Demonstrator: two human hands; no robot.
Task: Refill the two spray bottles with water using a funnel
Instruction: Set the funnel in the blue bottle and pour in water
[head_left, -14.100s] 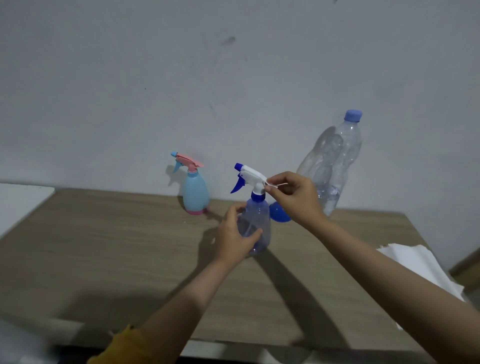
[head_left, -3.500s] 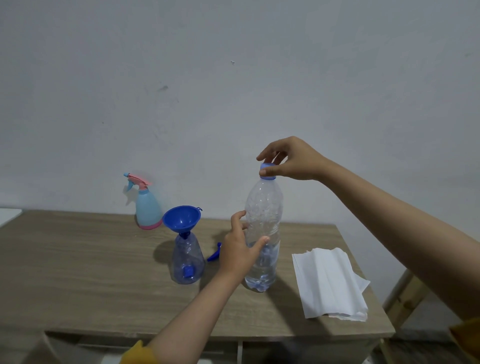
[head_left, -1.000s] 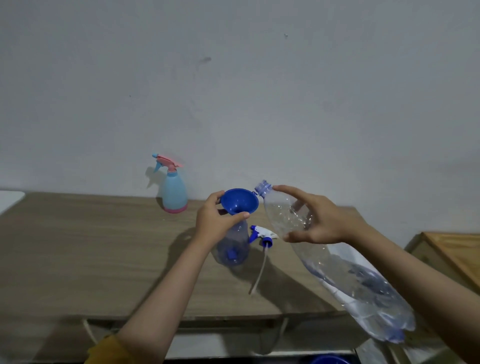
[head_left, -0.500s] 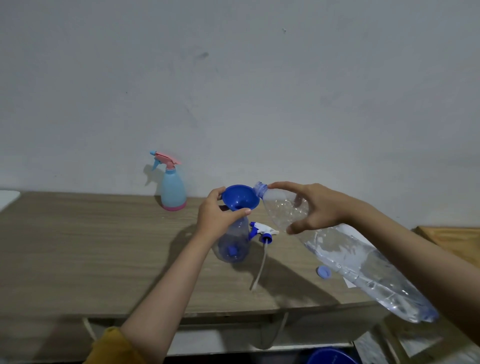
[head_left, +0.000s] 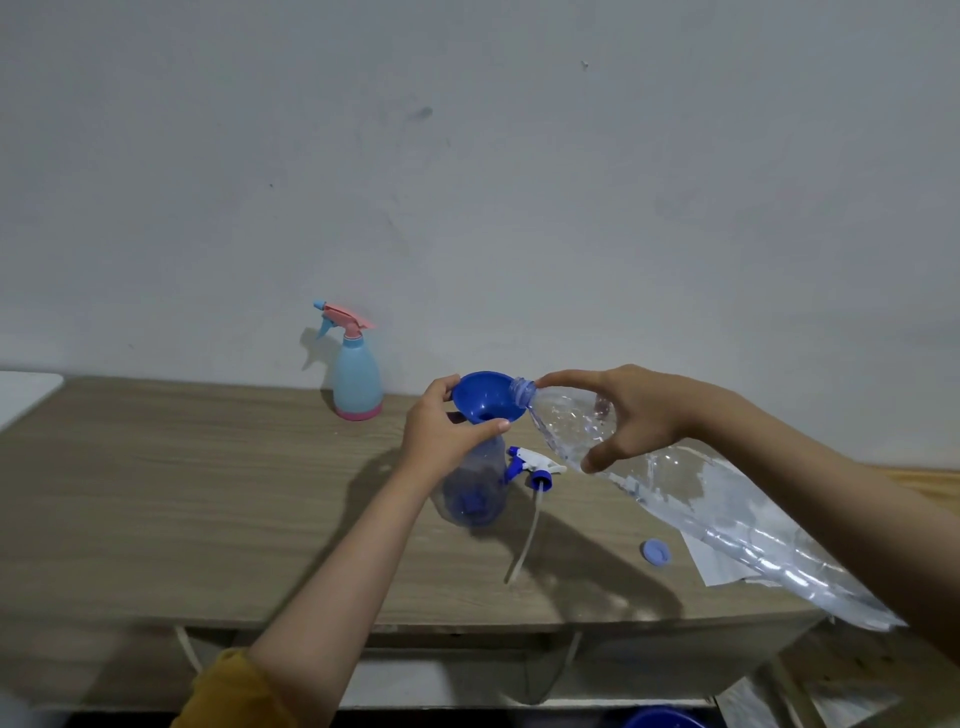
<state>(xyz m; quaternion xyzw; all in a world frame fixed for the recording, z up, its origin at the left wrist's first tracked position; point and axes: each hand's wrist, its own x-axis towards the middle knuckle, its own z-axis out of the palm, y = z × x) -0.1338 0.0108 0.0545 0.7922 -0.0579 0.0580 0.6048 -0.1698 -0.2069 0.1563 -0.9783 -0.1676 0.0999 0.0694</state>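
Observation:
A clear blue spray bottle (head_left: 475, 493) stands uncapped on the wooden table (head_left: 182, 509) with a blue funnel (head_left: 488, 402) in its neck. My left hand (head_left: 444, 434) holds the funnel's rim and stem. My right hand (head_left: 639, 415) grips the upper part of a large clear water bottle (head_left: 727, 514), tilted with its open mouth at the funnel's right rim. The removed white and blue spray head (head_left: 535, 465) with its tube lies beside the bottle. A light blue spray bottle with a pink trigger (head_left: 356, 376) stands capped by the wall.
The water bottle's blue cap (head_left: 655, 552) lies on the table at the right, near white paper towels (head_left: 719, 564) partly hidden behind the tilted bottle. A white surface (head_left: 23, 392) adjoins the table's left end. A blue container's rim (head_left: 660, 719) shows below the table.
My right hand has brought the water bottle's mouth up to the funnel's rim and tilted it further. My left hand still holds the funnel.

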